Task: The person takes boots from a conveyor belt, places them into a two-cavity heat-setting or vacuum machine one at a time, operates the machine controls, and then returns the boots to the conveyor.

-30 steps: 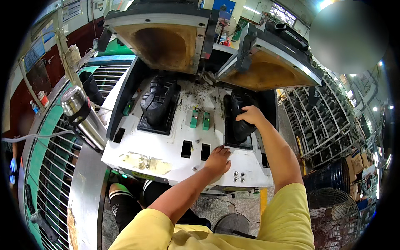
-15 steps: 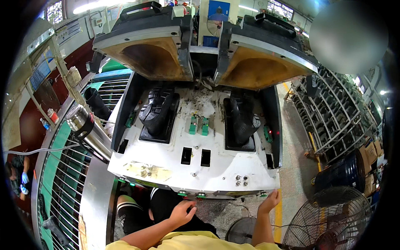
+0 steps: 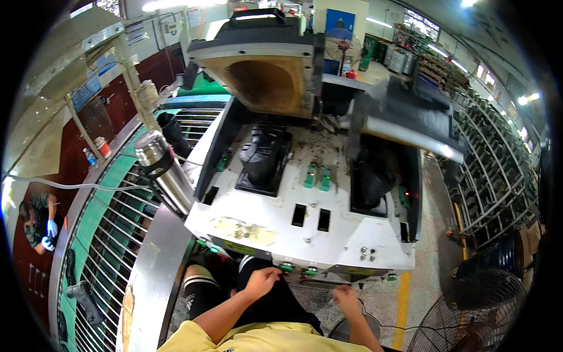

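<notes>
1. Left hand [image 3: 262, 281] sat at the press's front edge, fingers curled loosely, tips just under the green buttons [image 3: 296, 270] — empty.
2. Right hand [image 3: 347, 297] hung lower, apart from the panel, half-closed, holding nothing.
3. Buttons lay in a left–right row, just right of and above the left fingers — left hand nearer.
4. Both black lasts [image 3: 264, 154] stood well beyond, under the raised lids [image 3: 264, 64].

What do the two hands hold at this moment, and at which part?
Nothing is held. The left hand reaches the green buttons on the machine's front edge; the right hand, blurred, hangs free below it.
</notes>
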The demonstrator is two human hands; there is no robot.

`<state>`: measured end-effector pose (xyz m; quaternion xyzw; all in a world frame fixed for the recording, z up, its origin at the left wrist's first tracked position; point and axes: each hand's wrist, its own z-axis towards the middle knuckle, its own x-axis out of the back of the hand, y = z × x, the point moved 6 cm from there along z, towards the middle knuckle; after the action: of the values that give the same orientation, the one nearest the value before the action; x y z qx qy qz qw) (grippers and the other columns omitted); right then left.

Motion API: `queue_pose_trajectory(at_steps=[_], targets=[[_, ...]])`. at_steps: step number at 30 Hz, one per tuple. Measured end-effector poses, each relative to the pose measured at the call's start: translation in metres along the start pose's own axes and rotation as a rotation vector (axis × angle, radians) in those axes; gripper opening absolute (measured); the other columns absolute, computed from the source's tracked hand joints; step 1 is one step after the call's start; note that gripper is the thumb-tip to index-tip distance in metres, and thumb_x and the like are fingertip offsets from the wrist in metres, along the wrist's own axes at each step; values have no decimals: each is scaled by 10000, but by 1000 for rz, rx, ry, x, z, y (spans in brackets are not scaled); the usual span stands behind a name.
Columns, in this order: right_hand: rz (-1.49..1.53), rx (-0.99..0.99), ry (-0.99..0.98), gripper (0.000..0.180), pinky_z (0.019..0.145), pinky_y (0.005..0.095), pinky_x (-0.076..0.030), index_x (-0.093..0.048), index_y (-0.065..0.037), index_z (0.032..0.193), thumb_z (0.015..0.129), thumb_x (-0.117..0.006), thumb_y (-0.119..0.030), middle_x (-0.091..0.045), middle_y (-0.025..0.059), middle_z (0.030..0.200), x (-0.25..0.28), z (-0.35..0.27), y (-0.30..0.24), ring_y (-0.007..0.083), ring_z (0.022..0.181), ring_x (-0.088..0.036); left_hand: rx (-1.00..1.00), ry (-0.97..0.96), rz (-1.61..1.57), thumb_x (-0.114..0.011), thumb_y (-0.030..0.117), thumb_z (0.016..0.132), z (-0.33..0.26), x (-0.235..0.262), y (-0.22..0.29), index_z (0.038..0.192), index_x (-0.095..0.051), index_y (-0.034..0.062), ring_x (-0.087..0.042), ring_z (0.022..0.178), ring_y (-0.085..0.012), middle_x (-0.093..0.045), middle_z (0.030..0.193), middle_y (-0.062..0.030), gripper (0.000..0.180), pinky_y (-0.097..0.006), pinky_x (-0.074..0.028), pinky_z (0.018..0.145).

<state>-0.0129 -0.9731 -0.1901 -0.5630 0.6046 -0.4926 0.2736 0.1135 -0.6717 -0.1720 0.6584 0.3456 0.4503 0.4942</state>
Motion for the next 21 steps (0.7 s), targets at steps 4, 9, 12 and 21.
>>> queue_pose_trajectory(at_steps=[4, 9, 12, 21], targets=[[-571, 205, -808, 583, 814, 341, -501, -531, -48, 1275, 830, -699, -385, -627, 134, 1103, -143, -21, -128, 225, 943, -625, 182, 376, 100, -542, 126, 889, -20, 115, -60, 924, -692, 9, -662, 693, -181, -685, 746, -116, 193, -302, -509, 659], [247, 380, -833, 286, 813, 287, -493, -536, -85, 1098, 873, -685, -179, -584, 8, 992, -226, 85, -277, 107, 894, -573, 173, 821, 411, -554, 200, 869, -64, 263, -87, 850, -695, 41, -667, 768, -348, -681, 786, -170, 214, -397, -521, 702], [-130, 554, -171, 653, 913, 377, -470, -393, -99, 1353, 787, -697, -220, -535, 174, 1166, -241, 154, -400, 254, 1026, -572, 375, 906, 592, -553, 257, 869, -94, 332, -107, 833, -694, 67, -643, 748, -389, -664, 765, -183, 239, -437, -514, 679], [-931, 16, 310, 1332, 1126, 440, -276, 49, -82, 1510, 575, -770, -561, -184, 241, 1533, -229, 399, -432, 382, 1406, -235, 246, 746, 797, -588, 288, 827, -94, 350, -120, 625, -613, 71, -619, 621, -349, -634, 662, -130, 297, -449, -489, 576]])
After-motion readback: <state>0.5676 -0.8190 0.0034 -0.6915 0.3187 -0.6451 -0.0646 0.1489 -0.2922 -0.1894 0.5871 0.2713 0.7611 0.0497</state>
